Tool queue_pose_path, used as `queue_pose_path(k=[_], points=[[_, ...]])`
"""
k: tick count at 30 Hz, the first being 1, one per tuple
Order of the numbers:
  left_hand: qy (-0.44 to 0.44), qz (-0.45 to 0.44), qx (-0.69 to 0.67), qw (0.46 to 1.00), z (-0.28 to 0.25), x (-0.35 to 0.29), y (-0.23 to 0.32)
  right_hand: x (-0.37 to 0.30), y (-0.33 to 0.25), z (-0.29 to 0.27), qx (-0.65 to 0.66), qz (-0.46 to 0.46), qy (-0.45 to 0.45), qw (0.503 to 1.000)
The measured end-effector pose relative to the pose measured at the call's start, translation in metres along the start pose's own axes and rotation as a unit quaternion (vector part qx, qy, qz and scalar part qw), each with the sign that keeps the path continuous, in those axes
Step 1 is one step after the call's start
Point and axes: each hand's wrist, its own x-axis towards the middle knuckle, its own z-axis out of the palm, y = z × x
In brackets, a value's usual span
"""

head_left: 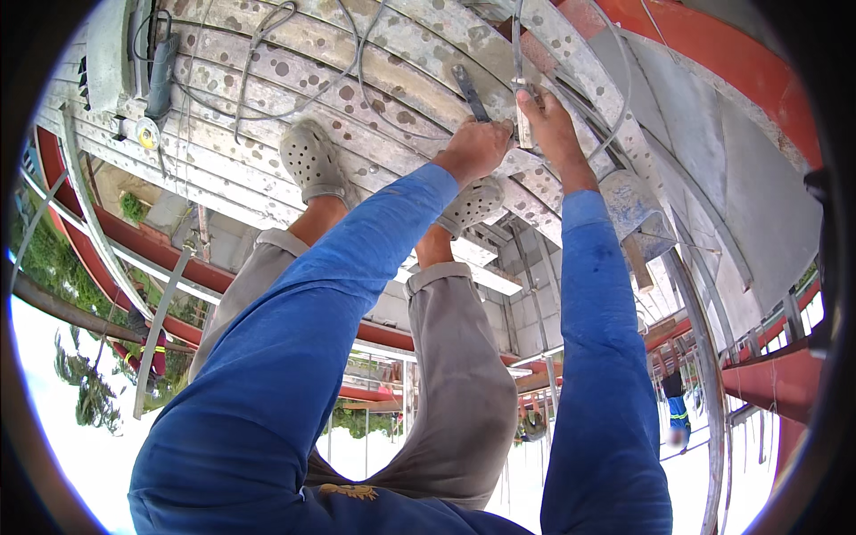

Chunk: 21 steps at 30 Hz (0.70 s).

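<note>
My left hand (481,148) is closed in a fist over the planks, its fingertips against a pale narrow block (523,120). What it grips is hidden by the fingers. A dark flat bar (470,93) sticks out beyond its knuckles; whether the bar is held or lies behind the hand, I cannot tell. My right hand (551,129) is wrapped round the pale block, thumb along its upper end. A grey cable (518,40) runs up from that end. Both hands are close together, just past my right clog (473,205).
A small angle grinder (161,78) rests at the far left, its disc (147,134) near the plank edge. Loose cable (294,111) loops across the spotted planks. A blue-stained grey piece with a wooden handle (637,260) is at right. Open gaps and red beams (776,388) surround the platform.
</note>
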Motion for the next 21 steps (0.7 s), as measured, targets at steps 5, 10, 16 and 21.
queue_pose_path(k=[5,10,16,21], points=[[-0.009,-0.003,0.013,1.000,-0.058,-0.029,0.011,-0.021,-0.047,0.019,-0.041,0.001,0.014,0.999],[-0.023,0.049,0.034,0.998,-0.115,-0.041,0.023,-0.014,-0.064,-0.003,0.048,0.079,-0.069,0.993],[-0.115,0.062,0.101,0.986,-0.140,-0.069,-0.015,-0.039,-0.066,0.060,0.232,0.063,0.019,0.970],[-0.093,0.082,0.087,0.988,-0.172,-0.094,-0.040,-0.051,-0.085,0.076,0.203,0.068,-0.069,0.974]])
